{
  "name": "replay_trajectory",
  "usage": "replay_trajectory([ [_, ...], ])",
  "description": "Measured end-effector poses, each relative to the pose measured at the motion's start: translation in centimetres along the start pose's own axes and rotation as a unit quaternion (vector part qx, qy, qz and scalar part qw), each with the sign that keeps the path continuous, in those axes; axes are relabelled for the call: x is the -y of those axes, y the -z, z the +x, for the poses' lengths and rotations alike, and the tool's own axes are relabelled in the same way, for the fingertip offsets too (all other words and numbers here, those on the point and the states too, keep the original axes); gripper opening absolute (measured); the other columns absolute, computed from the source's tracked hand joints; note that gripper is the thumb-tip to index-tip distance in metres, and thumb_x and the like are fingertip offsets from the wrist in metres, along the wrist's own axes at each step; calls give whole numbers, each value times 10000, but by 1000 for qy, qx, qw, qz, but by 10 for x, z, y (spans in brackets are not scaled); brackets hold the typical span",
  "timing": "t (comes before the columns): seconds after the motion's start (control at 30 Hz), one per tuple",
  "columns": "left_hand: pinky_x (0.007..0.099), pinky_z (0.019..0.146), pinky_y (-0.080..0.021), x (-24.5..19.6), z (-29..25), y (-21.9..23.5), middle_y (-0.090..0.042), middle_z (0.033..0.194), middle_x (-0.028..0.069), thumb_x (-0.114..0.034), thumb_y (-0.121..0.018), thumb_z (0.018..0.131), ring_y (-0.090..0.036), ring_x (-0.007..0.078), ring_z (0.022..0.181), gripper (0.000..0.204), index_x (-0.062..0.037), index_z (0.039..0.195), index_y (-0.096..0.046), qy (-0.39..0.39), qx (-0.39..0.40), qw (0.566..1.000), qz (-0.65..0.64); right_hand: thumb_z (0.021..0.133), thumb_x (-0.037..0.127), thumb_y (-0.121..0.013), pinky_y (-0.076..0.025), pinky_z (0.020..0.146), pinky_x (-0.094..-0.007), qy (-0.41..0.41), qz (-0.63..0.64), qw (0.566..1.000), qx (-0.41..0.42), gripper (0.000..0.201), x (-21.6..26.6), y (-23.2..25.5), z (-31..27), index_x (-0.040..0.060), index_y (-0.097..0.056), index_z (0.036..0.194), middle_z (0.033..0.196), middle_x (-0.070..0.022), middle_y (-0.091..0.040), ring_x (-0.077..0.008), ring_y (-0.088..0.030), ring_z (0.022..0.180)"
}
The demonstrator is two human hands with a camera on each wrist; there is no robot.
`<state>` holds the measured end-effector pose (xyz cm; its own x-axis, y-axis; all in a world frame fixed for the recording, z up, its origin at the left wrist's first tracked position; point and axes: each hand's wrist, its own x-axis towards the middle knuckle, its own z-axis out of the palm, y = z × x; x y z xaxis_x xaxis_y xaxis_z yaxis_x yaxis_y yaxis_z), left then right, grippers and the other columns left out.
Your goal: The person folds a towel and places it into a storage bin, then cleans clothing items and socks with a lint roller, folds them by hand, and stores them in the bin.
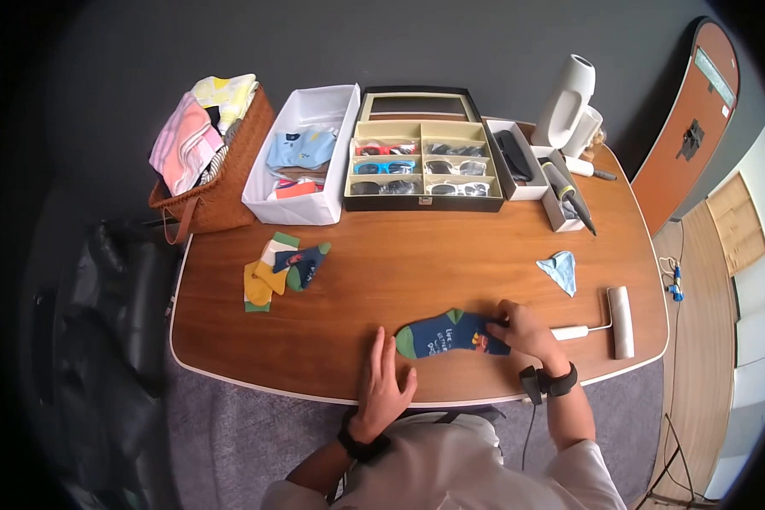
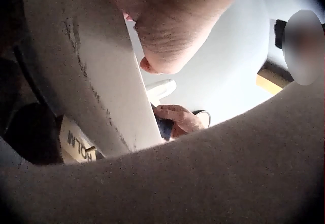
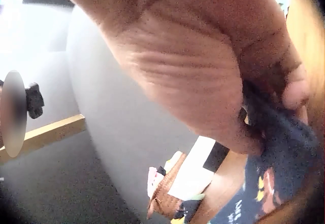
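Observation:
A navy sock (image 1: 440,335) with green toe and heel, white lettering and a small red-yellow figure lies flat near the table's front edge. My right hand (image 1: 529,328) pinches its cuff between thumb and fingers; the right wrist view shows the dark knit (image 3: 289,137) bunched at the fingertips. By the green toe, my left hand (image 1: 386,388) rests at the table edge, fingers straight and holding nothing. To the left lie a yellow, white and green sock (image 1: 268,270) and another navy sock (image 1: 311,262) overlapping it.
Right of the hand lies a lint roller (image 1: 622,323), its handle pointing toward the wrist. A light-blue cloth (image 1: 559,272) lies behind it. Along the back stand a woven basket (image 1: 236,161), white fabric bin (image 1: 257,197), sunglasses case (image 1: 382,204), small boxes (image 1: 531,190) and a white appliance (image 1: 564,102).

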<state>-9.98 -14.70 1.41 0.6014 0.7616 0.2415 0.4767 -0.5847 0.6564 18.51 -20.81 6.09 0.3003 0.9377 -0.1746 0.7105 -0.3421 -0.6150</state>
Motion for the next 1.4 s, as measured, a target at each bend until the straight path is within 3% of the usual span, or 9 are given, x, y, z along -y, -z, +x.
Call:
replay_trajectory([
  [0.3, 461, 1086, -363, 8, -4, -7, -366, 1414, 275, -77, -614, 867, -407, 428, 1305, 577, 84, 1364, -370, 7, -77, 994, -83, 912, 250, -683, -518, 607, -306, 45, 141, 986, 75, 332, 88, 10, -8, -41, -633, 1063, 725, -114, -695, -165, -665, 639],
  [0.33, 461, 1086, -363, 10, -5, -7, -366, 1414, 275, -77, -614, 867, -407, 428, 1305, 577, 84, 1364, -370, 7, -75, 994, -83, 906, 374, -673, -533, 684, -371, 60, 173, 981, 61, 442, 91, 4, -10, -40, -647, 1057, 741, -200, -678, -291, -698, 728],
  [0.57, 468, 1094, -330, 11, -4, -3, -384, 1428, 256, -127, -570, 912, -399, 422, 1309, 548, 71, 1381, -369, 24, -49, 994, -92, 858, 371, -715, -517, 661, -420, -6, 19, 998, -65, 422, 56, -23, 10, -39, -650, 931, 734, -213, -665, -389, -668, 736],
  [0.67, 480, 1098, -314, 8, 1, -2, -388, 1441, 254, -181, -604, 905, -392, 424, 1313, 593, 70, 1387, -368, -15, -7, 1000, -21, 828, 357, -745, -509, 678, -438, -50, 23, 998, 23, 442, 63, -27, 11, -52, -621, 943, 795, -244, -663, -426, -647, 773],
  [0.83, 495, 1115, -274, 8, 4, -5, -394, 1445, 252, -279, -666, 875, -381, 410, 1331, 727, 70, 1418, -331, 5, 16, 1000, -6, 791, 307, -780, -522, 728, -403, 11, 39, 997, -59, 532, 37, -81, 23, -20, -547, 1139, 898, -255, -653, -369, -659, 871],
  [1.03, 385, 1009, -429, 18, 37, 5, -516, 1333, 213, -246, -784, 818, -519, 302, 1233, 770, 2, 1419, -373, 50, -30, 974, -219, 880, -19, -655, -518, 763, -276, 45, 487, 867, 96, 378, 64, -64, 25, 8, -509, 1227, 971, -63, -616, -145, -623, 902],
  [1.1, 322, 952, -475, 19, 51, 17, -602, 1227, 131, -171, -740, 860, -604, 192, 1099, 553, 37, 1308, -491, 205, 106, 873, -430, 905, -93, -581, -506, 801, -254, 69, 566, 820, 47, 370, 70, -60, 30, 19, -497, 1248, 1077, -43, -602, -130, -609, 951],
  [1.23, 322, 875, -539, 28, 72, 26, -647, 1118, 109, -92, -628, 933, -647, 171, 988, 333, 55, 1221, -548, 246, 45, 756, -605, 936, -17, -588, -519, 807, -254, 33, 612, 788, 47, 347, 62, -62, 48, -7, -469, 1261, 1056, -99, -619, -160, -640, 913],
  [1.4, 302, 721, -569, 54, 134, 105, -680, 1046, 94, -158, -600, 960, -686, 178, 855, 278, 9, 1182, -588, 214, -19, 823, -526, 981, 78, -555, -568, 753, -291, -56, 645, 752, 122, 312, 34, -91, 68, -47, -448, 1247, 994, -140, -622, -219, -671, 839],
])
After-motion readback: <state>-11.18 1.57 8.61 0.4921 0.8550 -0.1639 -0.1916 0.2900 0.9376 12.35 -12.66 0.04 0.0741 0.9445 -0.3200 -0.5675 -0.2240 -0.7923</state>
